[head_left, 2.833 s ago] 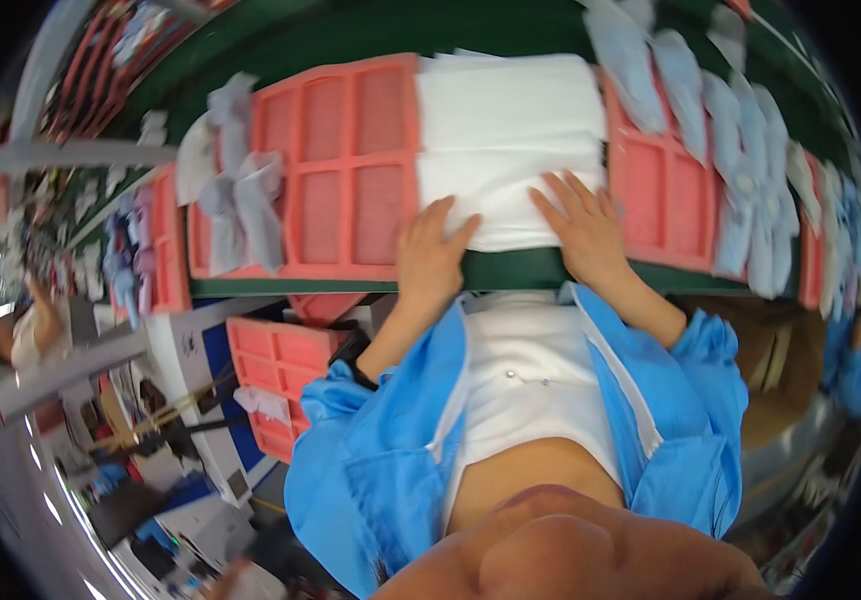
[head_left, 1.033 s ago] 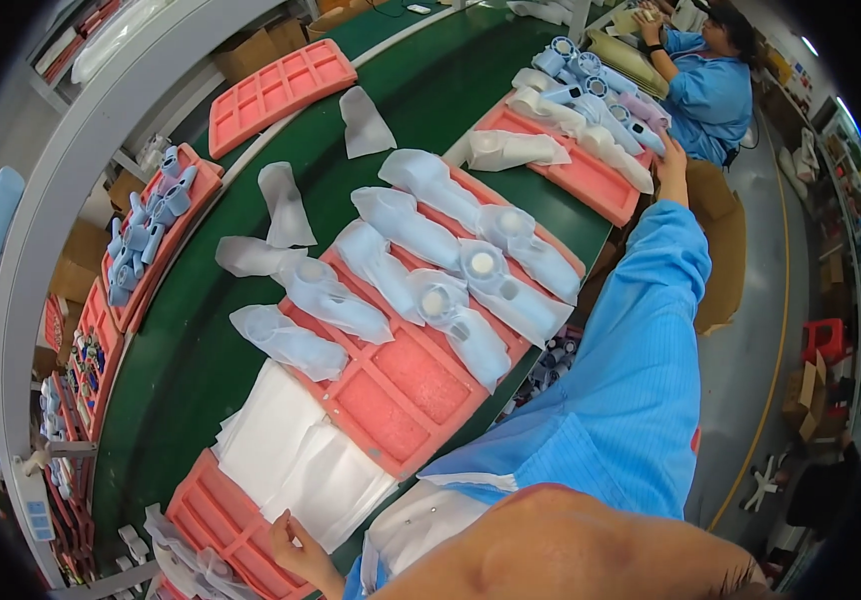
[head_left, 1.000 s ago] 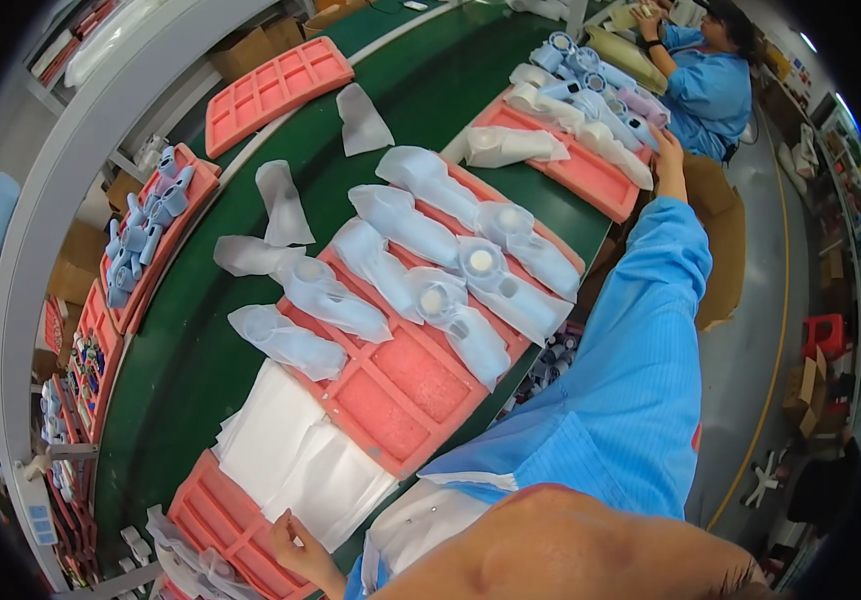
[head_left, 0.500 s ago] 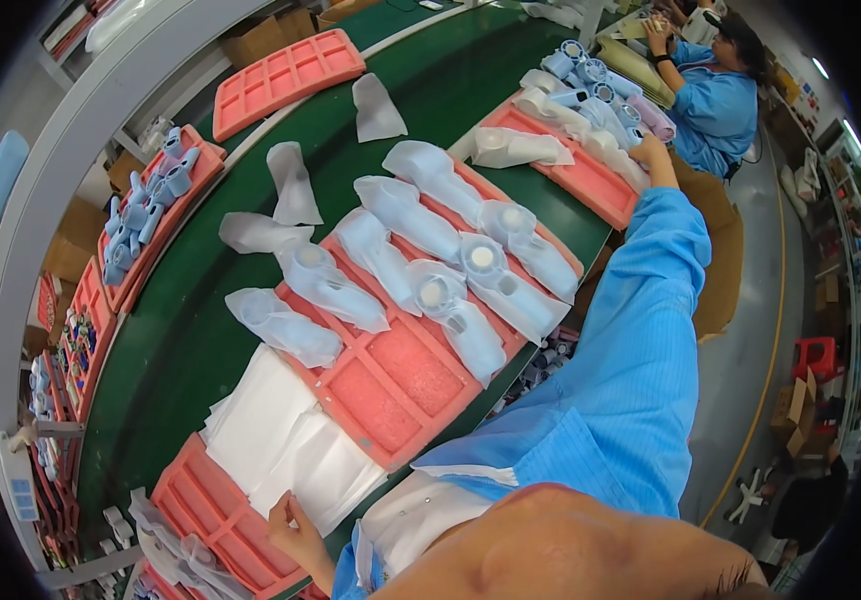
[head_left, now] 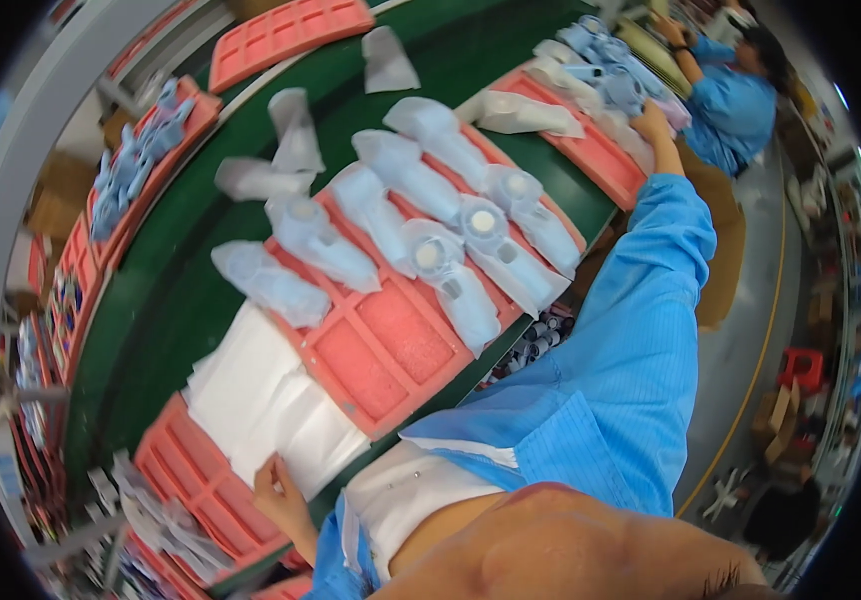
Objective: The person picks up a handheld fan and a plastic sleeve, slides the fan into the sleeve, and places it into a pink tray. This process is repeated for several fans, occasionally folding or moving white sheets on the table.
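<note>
My left hand (head_left: 281, 500) is at the near corner of a stack of flat white bags (head_left: 271, 400), thumb and fingers curled together. Whether a bag edge is between them is too small to tell. Far to the right, my right hand (head_left: 654, 124) closes on a light blue handheld device (head_left: 624, 92) in a pile of similar ones, its fingertips partly hidden. Between my hands lies a pink compartment tray (head_left: 406, 340). Several light blue devices in translucent white bags, such as a bagged device (head_left: 466, 310), lie across it; its near compartments hold none.
A second pink tray (head_left: 591, 150) with white-wrapped pieces sits under the pile. Another pink tray (head_left: 186, 470) lies beside the bag stack. Loose translucent bags (head_left: 296, 130) rest on the green table (head_left: 171, 300). A co-worker (head_left: 736, 100) in blue works at the far right.
My right hand has moved farther into the pile and onto a light blue device. My left hand stays by the bag stack. The whole view has shifted slightly.
</note>
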`<state>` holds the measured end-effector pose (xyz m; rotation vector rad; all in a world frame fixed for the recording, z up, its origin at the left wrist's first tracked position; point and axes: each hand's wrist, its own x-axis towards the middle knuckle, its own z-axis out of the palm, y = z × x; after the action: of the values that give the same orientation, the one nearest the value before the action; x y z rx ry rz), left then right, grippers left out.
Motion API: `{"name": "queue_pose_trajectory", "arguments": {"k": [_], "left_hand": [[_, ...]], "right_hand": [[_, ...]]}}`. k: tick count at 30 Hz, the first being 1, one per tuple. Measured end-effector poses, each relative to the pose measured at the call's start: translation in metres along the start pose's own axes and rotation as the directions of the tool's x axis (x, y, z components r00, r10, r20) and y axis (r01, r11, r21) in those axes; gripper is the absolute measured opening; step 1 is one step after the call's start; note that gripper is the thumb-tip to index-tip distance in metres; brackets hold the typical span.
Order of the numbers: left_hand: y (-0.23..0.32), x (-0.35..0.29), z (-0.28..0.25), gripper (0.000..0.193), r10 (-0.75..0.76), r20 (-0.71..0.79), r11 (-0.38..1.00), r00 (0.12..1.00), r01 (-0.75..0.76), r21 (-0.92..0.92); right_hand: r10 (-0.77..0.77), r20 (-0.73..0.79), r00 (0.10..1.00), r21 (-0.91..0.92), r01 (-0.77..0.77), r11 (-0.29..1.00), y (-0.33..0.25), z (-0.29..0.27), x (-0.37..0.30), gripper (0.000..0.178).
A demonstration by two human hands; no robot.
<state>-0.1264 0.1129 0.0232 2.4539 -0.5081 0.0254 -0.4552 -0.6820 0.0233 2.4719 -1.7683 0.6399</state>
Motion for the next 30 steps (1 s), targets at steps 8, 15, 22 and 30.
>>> {"name": "queue_pose_trajectory", "arguments": {"k": [8, 15, 22, 30], "left_hand": [[-0.007, -0.007, 0.006, 0.015, -0.032, -0.049, 0.995, 0.998, 0.027, -0.095], [-0.001, -0.011, 0.0, 0.017, -0.053, -0.004, 0.994, 0.999, 0.052, -0.098], [-0.003, -0.01, 0.004, 0.017, -0.046, -0.007, 0.99, 0.999, 0.045, -0.133], [-0.001, -0.01, 0.002, 0.017, -0.009, 0.012, 0.988, 1.0, 0.011, -0.156]], "right_hand": [[0.091, 0.087, 0.992, -0.173, -0.075, 0.982, 0.007, -0.005, -0.002, 0.065], [0.054, 0.257, 0.965, -0.112, -0.026, 0.993, -0.02, -0.057, 0.005, 0.079], [0.104, 0.218, 0.97, -0.102, -0.084, 0.991, -0.002, -0.02, -0.008, 0.081], [0.102, 0.261, 0.96, -0.048, -0.093, 0.994, -0.002, -0.06, 0.004, 0.075]]}}
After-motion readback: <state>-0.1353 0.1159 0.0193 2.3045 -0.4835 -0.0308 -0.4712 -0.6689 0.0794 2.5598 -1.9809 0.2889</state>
